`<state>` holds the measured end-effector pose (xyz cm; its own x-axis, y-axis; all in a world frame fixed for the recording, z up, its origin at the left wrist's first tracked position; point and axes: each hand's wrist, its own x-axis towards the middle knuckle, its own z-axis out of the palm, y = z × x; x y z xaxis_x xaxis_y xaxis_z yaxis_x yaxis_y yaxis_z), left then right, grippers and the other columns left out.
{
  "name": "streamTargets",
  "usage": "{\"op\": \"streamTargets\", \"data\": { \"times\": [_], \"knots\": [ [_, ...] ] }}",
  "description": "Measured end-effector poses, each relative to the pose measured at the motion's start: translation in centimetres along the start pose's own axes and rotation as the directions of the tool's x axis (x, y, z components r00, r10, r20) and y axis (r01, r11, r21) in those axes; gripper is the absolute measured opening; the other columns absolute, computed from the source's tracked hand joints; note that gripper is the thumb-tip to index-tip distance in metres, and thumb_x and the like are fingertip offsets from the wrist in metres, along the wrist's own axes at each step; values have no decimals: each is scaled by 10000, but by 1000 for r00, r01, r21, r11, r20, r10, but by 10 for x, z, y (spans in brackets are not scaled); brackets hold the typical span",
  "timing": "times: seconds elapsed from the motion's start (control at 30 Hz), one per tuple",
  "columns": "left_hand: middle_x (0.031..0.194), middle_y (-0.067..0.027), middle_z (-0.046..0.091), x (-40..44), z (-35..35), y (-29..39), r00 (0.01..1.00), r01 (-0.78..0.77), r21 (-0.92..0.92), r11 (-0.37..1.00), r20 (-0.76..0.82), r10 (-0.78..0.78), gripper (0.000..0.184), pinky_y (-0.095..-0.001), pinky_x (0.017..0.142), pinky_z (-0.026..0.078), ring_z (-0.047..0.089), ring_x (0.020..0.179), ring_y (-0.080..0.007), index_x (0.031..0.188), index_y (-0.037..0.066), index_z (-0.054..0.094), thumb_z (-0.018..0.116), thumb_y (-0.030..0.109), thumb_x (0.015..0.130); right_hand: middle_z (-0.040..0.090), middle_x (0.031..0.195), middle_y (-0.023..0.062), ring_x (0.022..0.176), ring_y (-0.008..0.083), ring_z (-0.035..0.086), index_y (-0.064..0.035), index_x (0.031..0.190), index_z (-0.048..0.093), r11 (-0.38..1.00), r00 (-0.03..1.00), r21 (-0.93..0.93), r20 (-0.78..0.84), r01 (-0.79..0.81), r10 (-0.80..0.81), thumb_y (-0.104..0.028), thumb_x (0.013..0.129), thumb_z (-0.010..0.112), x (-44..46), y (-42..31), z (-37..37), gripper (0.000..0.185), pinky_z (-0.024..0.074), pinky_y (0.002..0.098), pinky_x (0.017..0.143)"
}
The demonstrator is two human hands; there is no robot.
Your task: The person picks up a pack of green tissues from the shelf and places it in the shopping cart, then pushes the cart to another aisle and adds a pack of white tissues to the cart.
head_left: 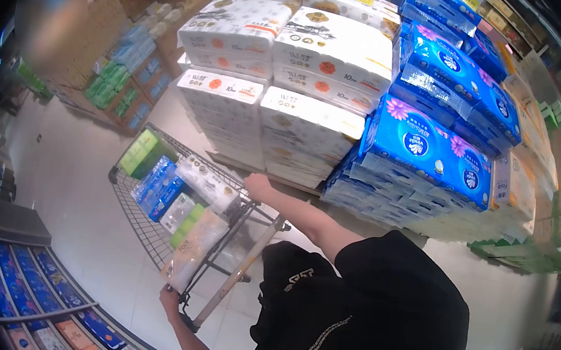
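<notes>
A wire shopping cart [114, 175] stands before me, holding several tissue packs. My right hand [257, 187] is closed around the cart's rim at the near corner, beside a white tissue pack [209, 184]. At the opposite near corner, my left hand [170, 296] is closed on the cart's edge, just below a beige tissue pack [194, 251]. Its fingers are partly hidden. Green packs [141, 152] lie at the cart's far end. A blue pack [158, 189] is in the middle, with a white-and-green pack [183, 223] beside it.
Tall stacks of white tissue packs [333, 46] and blue tissue packs [429, 147] rise to the right of the cart. A shelf of blue packs [26, 277] runs along the left. Cartons [145, 83] with green packs stand ahead. Pale tiled floor [73, 172] surrounds the cart.
</notes>
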<state>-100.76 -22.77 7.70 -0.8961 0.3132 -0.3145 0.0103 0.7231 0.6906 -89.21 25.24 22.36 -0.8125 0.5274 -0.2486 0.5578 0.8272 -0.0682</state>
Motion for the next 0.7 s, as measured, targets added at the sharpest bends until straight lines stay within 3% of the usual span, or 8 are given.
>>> {"op": "streamTargets", "data": {
  "times": [0.17,0.23,0.3,0.37,0.43,0.7],
  "knots": [
    [926,-227,706,39,-19,9,999,41,-15,999,26,-40,467,-371,665,550,704,759,-259,1194,-69,607,670,158,791,718,859,137,863,271,701,-69,832,755,1000,999,14,-44,-27,28,-43,584,783,18,-16,-11,251,570,365,757],
    [926,-224,707,49,-25,15,999,41,-26,999,31,-41,477,-366,669,549,703,762,-253,1197,-70,605,674,155,783,718,855,135,862,269,702,-68,830,756,999,999,11,-26,-37,37,-44,589,779,28,-18,-15,243,570,361,756],
    [912,-219,708,62,-35,22,998,46,-31,998,47,-44,481,-361,681,549,702,768,-250,1201,-72,601,670,154,782,706,994,150,948,288,689,-87,945,742,1000,995,-18,95,-15,17,-135,738,690,41,-24,-20,218,561,381,802],
    [906,-220,707,75,-43,31,998,46,-42,998,48,-44,491,-365,676,551,704,766,-253,1205,-71,599,676,149,773,703,1003,155,960,289,685,-79,946,740,999,992,5,122,-40,40,-130,734,696,53,-30,-20,223,560,383,810],
    [915,-225,705,91,-52,36,997,34,-14,999,72,-32,490,-363,656,552,707,751,-256,1208,-74,595,668,132,769,711,931,154,909,287,694,-55,888,743,997,998,52,-8,-57,58,-90,661,746,66,-35,-17,230,573,382,771],
    [929,-242,698,165,-86,43,997,27,-14,1000,71,-25,538,-353,617,578,714,714,-252,1237,-78,571,666,85,734,707,918,172,898,309,694,-38,880,732,992,997,99,28,-76,74,-115,697,707,109,-61,-26,200,572,391,778]
  ]
}}
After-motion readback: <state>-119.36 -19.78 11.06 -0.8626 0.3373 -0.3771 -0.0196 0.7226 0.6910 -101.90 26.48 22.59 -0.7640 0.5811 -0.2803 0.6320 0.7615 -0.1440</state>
